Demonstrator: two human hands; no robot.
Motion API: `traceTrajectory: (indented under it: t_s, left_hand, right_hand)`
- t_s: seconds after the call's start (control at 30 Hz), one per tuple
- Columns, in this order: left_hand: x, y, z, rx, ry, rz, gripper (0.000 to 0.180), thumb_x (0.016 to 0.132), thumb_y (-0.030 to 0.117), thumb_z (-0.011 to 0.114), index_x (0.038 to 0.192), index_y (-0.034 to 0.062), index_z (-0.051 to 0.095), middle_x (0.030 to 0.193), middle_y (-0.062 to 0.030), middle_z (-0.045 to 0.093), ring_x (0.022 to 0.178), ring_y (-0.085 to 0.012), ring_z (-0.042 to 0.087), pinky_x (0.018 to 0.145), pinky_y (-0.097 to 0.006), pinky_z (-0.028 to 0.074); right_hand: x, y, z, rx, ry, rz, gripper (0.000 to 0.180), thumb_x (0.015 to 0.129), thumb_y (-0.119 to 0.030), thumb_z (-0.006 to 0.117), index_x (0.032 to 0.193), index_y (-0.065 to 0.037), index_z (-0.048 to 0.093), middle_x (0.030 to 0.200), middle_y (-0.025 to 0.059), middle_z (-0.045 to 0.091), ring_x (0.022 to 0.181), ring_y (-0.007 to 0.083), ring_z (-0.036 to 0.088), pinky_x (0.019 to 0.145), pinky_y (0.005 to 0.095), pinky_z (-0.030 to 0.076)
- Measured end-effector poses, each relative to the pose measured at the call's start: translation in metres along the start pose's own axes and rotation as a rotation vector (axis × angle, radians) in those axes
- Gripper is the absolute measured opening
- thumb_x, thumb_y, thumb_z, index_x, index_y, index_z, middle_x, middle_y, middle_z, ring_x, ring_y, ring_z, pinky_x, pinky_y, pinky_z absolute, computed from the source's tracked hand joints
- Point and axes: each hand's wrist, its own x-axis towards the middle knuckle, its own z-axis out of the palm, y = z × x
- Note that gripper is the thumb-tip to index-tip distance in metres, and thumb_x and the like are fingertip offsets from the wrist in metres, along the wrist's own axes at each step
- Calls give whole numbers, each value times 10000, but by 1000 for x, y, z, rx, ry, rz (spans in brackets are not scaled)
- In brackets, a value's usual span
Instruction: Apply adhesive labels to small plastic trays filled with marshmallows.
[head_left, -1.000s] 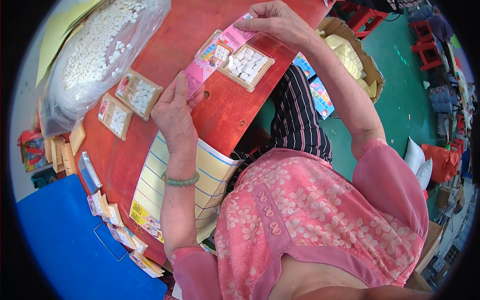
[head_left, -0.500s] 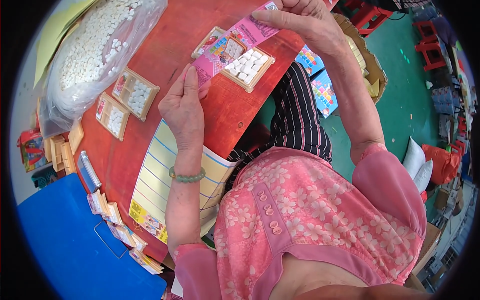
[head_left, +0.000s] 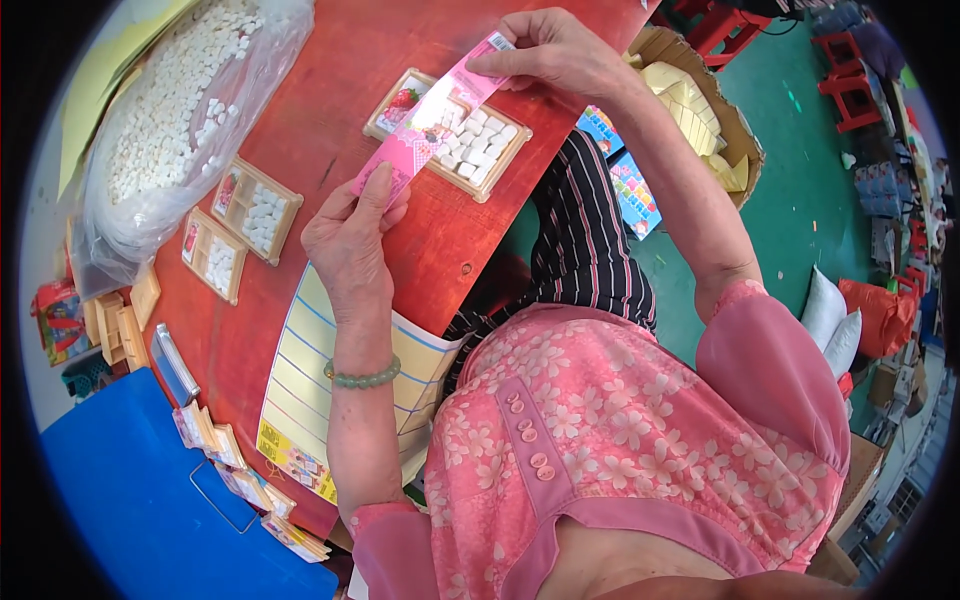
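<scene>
Far left, big clear bag of white pieces (head_left: pixel 170 120) slumped on the red worktop (head_left: pixel 330 90), top-left corner. Below it, a blue bin lid (head_left: pixel 110 500) w/ a row of small packets (head_left: pixel 240 480) along its edge, just beside the worktop's near side. Moving right: two small flat trays (head_left: pixel 235 230) w/ white pieces in their windows, lying side by side on the red surface, apart from the bag. Yellow lined sheet (head_left: pixel 300 380) hangs off the worktop edge, under the left forearm, green bead bracelet (head_left: pixel 363 377) on that wrist. Left hand (head_left: pixel 350 250) up next, thumb and fingers pinched on the lower end of a pink printed strip (head_left: pixel 425 130). Strip runs diagonally up-right, held just over an open tray of white pieces (head_left: pixel 470 150) that sits on the worktop; whether it touches the tray, can't tell. Right hand (head_left: pixel 555 50) at the top, fingertips gripping the strip's upper end, so both hands grasp the one strip, stretched between them. Further right, off the worktop: cardboard box of pale yellow stuff (head_left: pixel 700 100) on the green floor (head_left: pixel 790 200), colourful packets (head_left: pixel 625 170) by the striped trouser leg.
</scene>
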Motion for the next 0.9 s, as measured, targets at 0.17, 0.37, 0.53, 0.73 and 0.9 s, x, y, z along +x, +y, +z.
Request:
traceTrajectory:
  t_s: [0.17, 0.37, 0.53, 0.73, 0.9]
  left_hand:
    - [1, 5, 3, 72, 28, -40, 157, 778, 111, 741, 847, -15, 676, 759, -72, 669, 625, -107, 640, 548, -182, 514]
    - [1, 2, 6, 104, 55, -49, 166, 781, 122, 742, 840, -16, 672, 737, -68, 662, 603, -97, 630, 515, -171, 494]
    - [0, 2, 7, 116, 54, -32, 161, 788, 123, 735, 833, -16, 667, 729, -67, 658, 598, -92, 627, 512, -171, 496]
    - [1, -3, 3, 101, 55, -1, 150, 793, 124, 730, 809, -9, 661, 716, -62, 651, 586, -88, 620, 507, -171, 503]
    - [3, -5, 4, 121, 73, 24, 138, 795, 117, 725, 797, -4, 659, 704, -60, 645, 578, -86, 615, 501, -173, 502]
  right_hand:
    - [14, 23, 1, -46, 10, -9, 190, 841, -193, 675, 797, -14, 632, 696, 4, 612, 592, 40, 559, 527, 168, 458]
    - [21, 27, 1, -16, -15, 12, 159, 802, -156, 712, 798, -14, 639, 712, 23, 631, 622, 43, 600, 522, 146, 483]
    - [26, 27, 2, -59, -20, 26, 170, 800, -166, 712, 786, -16, 634, 703, 20, 624, 625, 46, 600, 522, 157, 483]
    - [29, 26, 4, -122, -60, 5, 185, 808, -182, 705, 757, -23, 623, 675, 19, 616, 616, 46, 600, 507, 165, 472]
    - [33, 22, 6, -204, -70, 16, 201, 814, -196, 701, 730, -36, 612, 654, 25, 622, 590, 44, 601, 473, 163, 458]
